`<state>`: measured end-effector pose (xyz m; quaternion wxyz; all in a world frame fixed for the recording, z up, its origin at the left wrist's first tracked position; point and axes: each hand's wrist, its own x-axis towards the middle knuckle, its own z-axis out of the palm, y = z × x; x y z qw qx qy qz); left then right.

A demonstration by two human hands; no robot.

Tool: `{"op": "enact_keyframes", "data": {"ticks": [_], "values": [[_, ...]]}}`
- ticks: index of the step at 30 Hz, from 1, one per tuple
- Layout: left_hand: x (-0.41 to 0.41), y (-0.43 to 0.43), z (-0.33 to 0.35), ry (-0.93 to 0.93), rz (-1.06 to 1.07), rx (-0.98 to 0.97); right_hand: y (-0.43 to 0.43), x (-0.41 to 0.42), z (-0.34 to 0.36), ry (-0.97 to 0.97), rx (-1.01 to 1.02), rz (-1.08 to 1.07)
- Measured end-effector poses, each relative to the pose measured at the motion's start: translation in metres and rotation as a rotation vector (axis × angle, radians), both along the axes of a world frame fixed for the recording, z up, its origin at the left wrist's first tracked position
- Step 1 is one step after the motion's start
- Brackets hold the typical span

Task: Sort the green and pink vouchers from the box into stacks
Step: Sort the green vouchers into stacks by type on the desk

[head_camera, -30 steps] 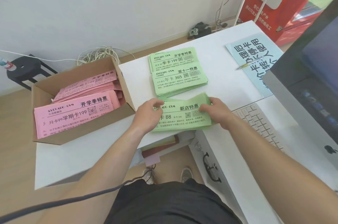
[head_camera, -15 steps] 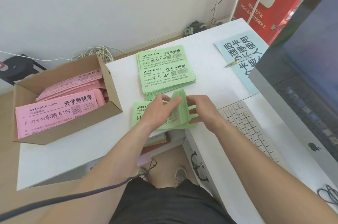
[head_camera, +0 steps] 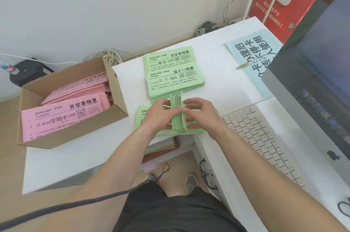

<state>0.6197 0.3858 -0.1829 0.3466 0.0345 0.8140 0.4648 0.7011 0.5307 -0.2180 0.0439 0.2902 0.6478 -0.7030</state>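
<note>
Here, in the head view, both hands meet over the front edge of the white tabletop [head_camera: 79,167]. Between them is a thick bundle of green vouchers [head_camera: 177,112], standing up on its thin edge. The left hand [head_camera: 161,113] has its fingers curled round the left side of the bundle. The right hand [head_camera: 199,113] pinches the right side with bent fingers and thumb. The bundle stands on a flat green pile [head_camera: 141,123] that lies by the front edge.

Just behind the hands, toward the back edge, lie two more green stacks, the far stack [head_camera: 168,59] and the near stack [head_camera: 175,82]. The near one lies partly over the far one.

By the left edge sits a brown box [head_camera: 117,99]. Pink vouchers [head_camera: 62,118] fill it, and the top one leans on its front wall.

To the right are a pale keyboard [head_camera: 259,137] and a big screen [head_camera: 314,102]. Near the back right corner a pen [head_camera: 251,62] lies on a blue sheet [head_camera: 244,49].
</note>
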Motion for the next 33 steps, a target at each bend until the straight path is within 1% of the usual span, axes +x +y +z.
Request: {"op": "enact_keyframes", "data": {"ticks": [6,10,14,16,25,30,33], "values": [[-0.007,-0.008,-0.008,-0.094,0.054,0.096,-0.007,-0.005,-0.003,-0.020,0.017,-0.032],[-0.009,-0.012,-0.012,-0.066,0.003,0.098,-0.012,-0.009,-0.005,-0.011,0.007,-0.046],[-0.011,-0.018,-0.015,-0.121,-0.009,0.165,-0.011,-0.010,-0.006,0.006,0.019,-0.048],[-0.010,-0.019,-0.015,-0.118,-0.011,0.182,-0.010,-0.009,-0.007,0.007,0.012,-0.046],[-0.011,-0.018,-0.017,-0.129,-0.015,0.184,-0.006,-0.005,-0.013,0.017,-0.085,-0.072],[-0.010,-0.016,-0.014,-0.113,-0.028,0.181,-0.003,-0.004,-0.010,0.023,-0.190,-0.079],[-0.009,-0.014,-0.013,-0.107,-0.028,0.173,-0.002,-0.003,-0.007,0.025,-0.219,-0.070]]}}
